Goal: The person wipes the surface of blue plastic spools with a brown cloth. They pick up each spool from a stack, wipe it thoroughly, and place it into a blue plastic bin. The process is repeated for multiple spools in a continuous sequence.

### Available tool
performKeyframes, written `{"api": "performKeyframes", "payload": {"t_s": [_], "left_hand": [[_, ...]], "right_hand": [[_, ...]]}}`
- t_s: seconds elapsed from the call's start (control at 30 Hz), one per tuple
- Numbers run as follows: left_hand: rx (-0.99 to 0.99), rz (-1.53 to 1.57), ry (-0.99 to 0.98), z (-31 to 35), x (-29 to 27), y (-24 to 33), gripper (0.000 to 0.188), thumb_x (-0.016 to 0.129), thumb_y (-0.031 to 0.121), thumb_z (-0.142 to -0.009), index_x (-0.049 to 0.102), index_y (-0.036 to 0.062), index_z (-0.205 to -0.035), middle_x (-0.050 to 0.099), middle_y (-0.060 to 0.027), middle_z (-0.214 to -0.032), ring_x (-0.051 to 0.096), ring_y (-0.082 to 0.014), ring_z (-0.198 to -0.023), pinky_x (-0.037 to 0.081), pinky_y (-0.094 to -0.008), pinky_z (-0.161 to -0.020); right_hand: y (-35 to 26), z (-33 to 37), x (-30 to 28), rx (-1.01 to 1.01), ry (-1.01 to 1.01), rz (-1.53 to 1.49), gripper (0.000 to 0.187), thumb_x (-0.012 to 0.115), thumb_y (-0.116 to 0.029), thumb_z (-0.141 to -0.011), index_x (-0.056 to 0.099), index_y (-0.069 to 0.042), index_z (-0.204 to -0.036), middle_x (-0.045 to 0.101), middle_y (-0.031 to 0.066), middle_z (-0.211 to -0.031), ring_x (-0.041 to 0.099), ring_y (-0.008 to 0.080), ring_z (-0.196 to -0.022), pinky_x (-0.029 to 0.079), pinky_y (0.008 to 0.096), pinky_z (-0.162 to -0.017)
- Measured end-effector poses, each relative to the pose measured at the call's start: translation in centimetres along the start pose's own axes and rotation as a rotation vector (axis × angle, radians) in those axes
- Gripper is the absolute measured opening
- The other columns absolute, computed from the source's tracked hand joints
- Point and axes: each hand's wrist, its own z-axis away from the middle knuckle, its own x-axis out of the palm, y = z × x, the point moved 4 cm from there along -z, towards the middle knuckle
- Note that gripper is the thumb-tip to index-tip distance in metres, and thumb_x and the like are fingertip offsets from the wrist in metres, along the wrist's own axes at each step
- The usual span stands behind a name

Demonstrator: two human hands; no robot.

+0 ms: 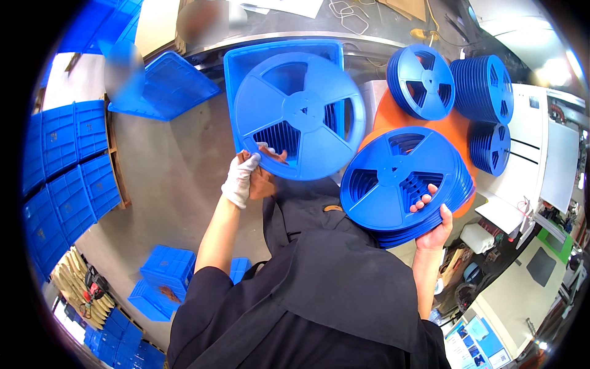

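My left hand (238, 179), in a white glove with fingertips showing, grips the lower left rim of a single blue plastic reel (270, 104). The reel hangs over a blue crate (231, 69); through its cut-outs, more reels show standing on edge inside. A brown patch beside the gloved hand cannot be made out. With bare fingers, my right hand (437, 229) holds the lower right edge of a thick stack of blue reels (384, 178) close to my body. Its fingertips reach into a cut-out of the top reel.
Behind the held stack, more reel stacks (430, 83) stand by an orange round surface (386, 114). Blue crates (74, 129) are piled at the left, others (166, 270) lie lower left. A metal bench (276, 21) runs along the back. White machines (525, 135) stand at the right.
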Motion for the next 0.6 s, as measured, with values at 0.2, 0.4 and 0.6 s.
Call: {"api": "performKeyframes", "payload": {"t_s": [0.2,0.4,0.6], "left_hand": [[0.011,-0.691,0.236,-12.1,-4.2,-3.5,0.009,0.055,0.008,-0.091,0.059,0.0036,-0.098,0.063,-0.0052,-0.086,0.060,-0.0149,-0.077,0.048,-0.0272,-0.066],[0.119,-1.187,0.368,-21.7,-4.8,-6.5,0.016,0.061,0.017,-0.090,0.063,0.0048,-0.101,0.065,-0.0027,-0.087,0.057,-0.0127,-0.081,0.045,-0.0280,-0.074],[0.096,-1.124,0.382,-24.5,-3.5,-8.4,0.017,0.061,0.021,-0.091,0.065,0.0065,-0.100,0.064,-0.0034,-0.086,0.056,-0.0126,-0.077,0.045,-0.0293,-0.071]], "right_hand": [[-0.2,-0.3,-1.6,-0.014,0.049,0.010,0.058,0.060,-0.027,-0.081,0.043,0.002,-0.129,0.062,0.0135,-0.094,0.061,0.0242,-0.082,0.051,0.0417,-0.078],[0.3,-0.1,-3.2,-0.039,0.107,-0.001,0.058,0.061,-0.026,-0.079,0.044,0.002,-0.127,0.062,0.0140,-0.092,0.061,0.0246,-0.079,0.050,0.0421,-0.078],[0.8,0.3,-4.5,-0.065,0.163,0.048,0.058,0.062,-0.029,-0.079,0.045,0.000,-0.126,0.060,0.0104,-0.090,0.059,0.0218,-0.079,0.050,0.0413,-0.075]]}}
